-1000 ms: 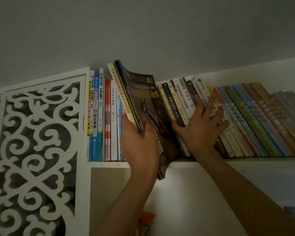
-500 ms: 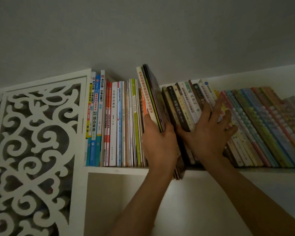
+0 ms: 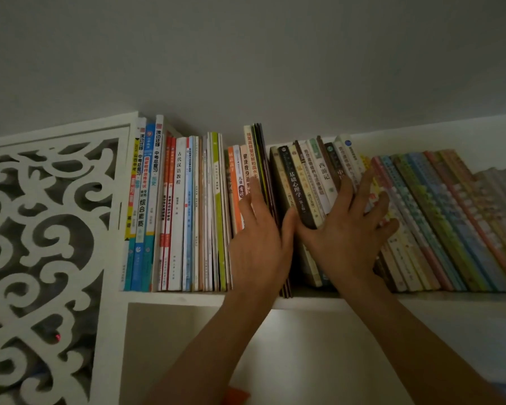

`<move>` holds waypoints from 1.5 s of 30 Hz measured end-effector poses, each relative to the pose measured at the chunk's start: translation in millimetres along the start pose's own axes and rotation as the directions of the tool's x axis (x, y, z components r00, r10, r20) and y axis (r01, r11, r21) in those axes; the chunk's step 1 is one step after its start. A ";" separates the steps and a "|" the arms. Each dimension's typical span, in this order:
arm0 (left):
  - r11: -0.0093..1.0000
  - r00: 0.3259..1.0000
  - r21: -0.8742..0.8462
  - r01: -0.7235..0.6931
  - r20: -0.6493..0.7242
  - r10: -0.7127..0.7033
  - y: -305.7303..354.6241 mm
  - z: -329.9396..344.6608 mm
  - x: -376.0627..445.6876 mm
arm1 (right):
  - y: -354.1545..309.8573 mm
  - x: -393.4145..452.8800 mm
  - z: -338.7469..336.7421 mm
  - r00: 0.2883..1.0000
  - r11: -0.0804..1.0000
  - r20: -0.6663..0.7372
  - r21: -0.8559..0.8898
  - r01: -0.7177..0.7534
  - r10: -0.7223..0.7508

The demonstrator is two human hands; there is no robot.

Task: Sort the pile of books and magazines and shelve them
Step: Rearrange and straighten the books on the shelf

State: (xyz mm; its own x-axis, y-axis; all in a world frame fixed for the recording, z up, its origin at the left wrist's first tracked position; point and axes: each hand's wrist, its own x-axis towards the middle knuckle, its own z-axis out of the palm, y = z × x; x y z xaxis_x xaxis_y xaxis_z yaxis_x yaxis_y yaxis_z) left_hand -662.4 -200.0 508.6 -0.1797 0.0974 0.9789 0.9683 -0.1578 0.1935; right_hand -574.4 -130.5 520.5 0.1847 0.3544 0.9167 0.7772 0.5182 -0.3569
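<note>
Beside right hand point(image 3: 345, 235): spine point(image 3: 324, 173) "西游记"

High white shelf point(image 3: 187, 298) just under the ceiling, w/ a carved white lattice panel point(image 3: 47, 244) at its left end. Standing directly on the board: an upright row of books point(image 3: 176, 214) at left, spines facing out; next a bundle of thin magazines point(image 3: 257, 159), taller than its neighbours and sticking a bit over the front edge; then leaning books point(image 3: 304, 182), tilted to the left; at right a long row of thin booklets point(image 3: 450, 217), also tilted left.
</note>
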 end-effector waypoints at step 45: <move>0.923 0.865 0.174 -0.343 0.441 0.239 -44.5 2.7 -3.5 | 67.0 6.9 -38.8 0.778 0.883 0.469 0.007 0.470 -0.418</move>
State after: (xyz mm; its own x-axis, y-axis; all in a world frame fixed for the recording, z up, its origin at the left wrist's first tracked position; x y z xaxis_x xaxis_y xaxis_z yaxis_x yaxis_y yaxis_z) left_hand -704.4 -190.7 496.4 0.1522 0.4799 0.8640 0.9856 -0.0081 -0.1690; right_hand -497.8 -123.6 509.9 -0.4634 0.4237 0.7783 0.7684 0.6296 0.1148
